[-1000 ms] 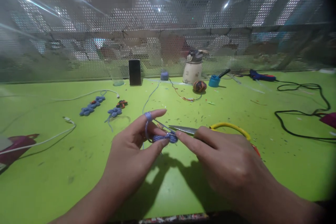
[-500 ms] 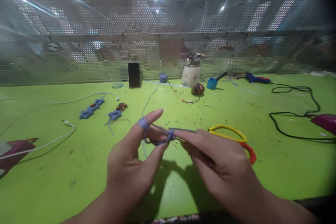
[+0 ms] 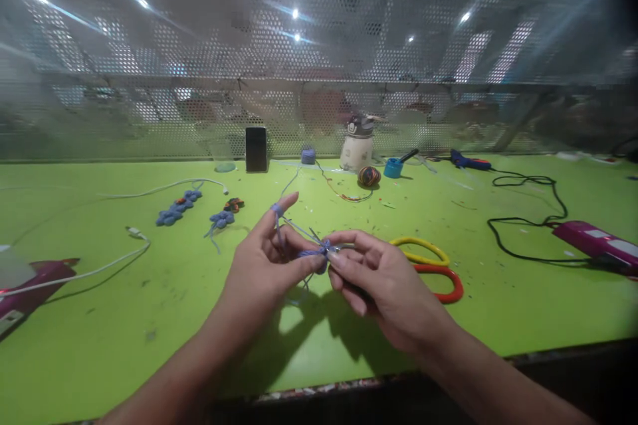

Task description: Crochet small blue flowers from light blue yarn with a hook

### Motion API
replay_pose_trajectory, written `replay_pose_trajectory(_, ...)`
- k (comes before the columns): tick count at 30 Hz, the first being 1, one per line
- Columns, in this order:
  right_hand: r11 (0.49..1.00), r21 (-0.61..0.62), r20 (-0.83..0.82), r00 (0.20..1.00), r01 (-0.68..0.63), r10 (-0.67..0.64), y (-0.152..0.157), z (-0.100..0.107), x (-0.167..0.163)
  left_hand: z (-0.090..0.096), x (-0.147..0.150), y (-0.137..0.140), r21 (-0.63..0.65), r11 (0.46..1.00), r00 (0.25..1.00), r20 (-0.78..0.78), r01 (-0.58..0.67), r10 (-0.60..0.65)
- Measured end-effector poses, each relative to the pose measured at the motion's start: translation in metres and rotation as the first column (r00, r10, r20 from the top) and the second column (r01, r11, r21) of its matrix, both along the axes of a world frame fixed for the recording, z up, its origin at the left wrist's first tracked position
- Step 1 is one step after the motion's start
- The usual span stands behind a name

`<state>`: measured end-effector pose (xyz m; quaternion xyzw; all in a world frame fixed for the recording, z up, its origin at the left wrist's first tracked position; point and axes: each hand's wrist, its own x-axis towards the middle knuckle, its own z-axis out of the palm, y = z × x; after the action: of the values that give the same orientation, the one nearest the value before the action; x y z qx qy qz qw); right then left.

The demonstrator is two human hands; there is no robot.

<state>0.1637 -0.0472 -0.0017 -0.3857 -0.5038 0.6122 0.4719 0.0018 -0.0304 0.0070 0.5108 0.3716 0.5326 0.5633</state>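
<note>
My left hand pinches a small purple crochet piece between thumb and fingers. Purple yarn wraps its raised index finger and runs back to a purple yarn ball. My right hand is closed at the piece's right side, thumb and forefinger pinching a thin metal crochet hook. The hook's tip pokes up beyond the stitches; much of its shaft is hidden by the fingers. Scissors with yellow and red handles lie beyond my right hand, their blades hidden.
Finished crochet flowers and a smaller purple-and-dark pair lie left. Behind stand a phone, a bottle, a dark multicolour yarn ball and a blue pot. Power strips and cables sit at the sides.
My right hand has turned, its thumb now on top near the stitches, and the hook points more upward. My left index finger has tipped down slightly. The view has shifted a little.
</note>
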Motion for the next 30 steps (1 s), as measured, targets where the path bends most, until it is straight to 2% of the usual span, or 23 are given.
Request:
replay_pose_trajectory(2,0.990,0.140,0.170,0.984,0.035,-0.059,0.000,-0.002,0.003,0.000,-0.003,0.003,-0.056,0.996,0.997,0.053,0.064,-0.061)
replay_pose_trajectory(3,0.963,0.264,0.272,0.954,0.052,-0.126,0.000,-0.003,0.005,0.000,-0.004,0.004,-0.072,0.993,0.994,0.066,0.088,-0.083)
replay_pose_trajectory(4,0.907,0.418,0.361,0.906,0.052,-0.219,-0.001,-0.004,0.008,0.000,-0.005,0.005,-0.078,0.991,0.993,0.070,0.104,-0.099)
replay_pose_trajectory(6,0.705,0.709,0.461,0.776,-0.030,-0.431,-0.002,-0.005,0.015,0.000,-0.006,0.005,-0.060,0.990,0.991,0.054,0.124,-0.121)
replay_pose_trajectory(7,0.599,0.793,0.486,0.703,-0.107,-0.518,-0.004,-0.005,0.019,0.000,-0.006,0.005,-0.045,0.991,0.991,0.039,0.127,-0.125)
replay_pose_trajectory(8,0.520,0.832,0.512,0.630,-0.194,-0.584,-0.006,-0.004,0.022,0.000,-0.006,0.005,-0.030,0.992,0.992,0.025,0.121,-0.120)
replay_pose_trajectory(9,0.473,0.837,0.539,0.554,-0.274,-0.634,-0.008,-0.003,0.025,0.000,-0.007,0.005,-0.018,0.994,0.994,0.011,0.111,-0.111)
replay_pose_trajectory(11,0.436,0.813,0.576,0.423,-0.385,-0.700,-0.013,0.003,0.031,0.000,-0.008,0.005,-0.008,0.995,0.995,-0.010,0.095,-0.095)
replay_pose_trajectory(12,0.431,0.799,0.586,0.383,-0.419,-0.714,-0.014,0.006,0.033,0.000,-0.009,0.005,-0.008,0.995,0.995,-0.019,0.095,-0.096)
replay_pose_trajectory(13,0.432,0.787,0.598,0.367,-0.441,-0.713,-0.016,0.011,0.035,-0.001,-0.009,0.005,-0.009,0.995,0.994,-0.026,0.103,-0.103)
replay_pose_trajectory(15,0.474,0.751,0.649,0.386,-0.460,-0.655,-0.016,0.020,0.039,-0.002,-0.011,0.007,-0.013,0.992,0.991,-0.034,0.126,-0.126)
replay_pose_trajectory(20,0.666,0.606,0.753,0.583,-0.434,-0.305,-0.003,0.036,0.049,-0.004,-0.012,0.010,-0.055,0.977,0.977,-0.040,0.207,-0.210)
replay_pose_trajectory(23,0.808,0.421,0.740,0.671,-0.412,-0.043,0.006,0.036,0.050,-0.004,-0.011,0.009,-0.060,0.967,0.967,-0.038,0.249,-0.251)
replay_pose_trajectory(25,0.884,0.265,0.673,0.730,-0.385,0.116,0.011,0.031,0.049,-0.004,-0.010,0.008,-0.060,0.959,0.960,-0.044,0.275,-0.278)
replay_pose_trajectory(27,0.922,0.155,0.570,0.794,-0.355,0.211,0.014,0.024,0.047,-0.004,-0.009,0.007,-0.063,0.951,0.951,-0.051,0.302,-0.305)
replay_pose_trajectory(30,0.949,0.101,0.442,0.868,-0.299,0.226,0.016,0.014,0.044,-0.006,-0.008,0.005,-0.077,0.949,0.950,-0.039,0.306,-0.310)
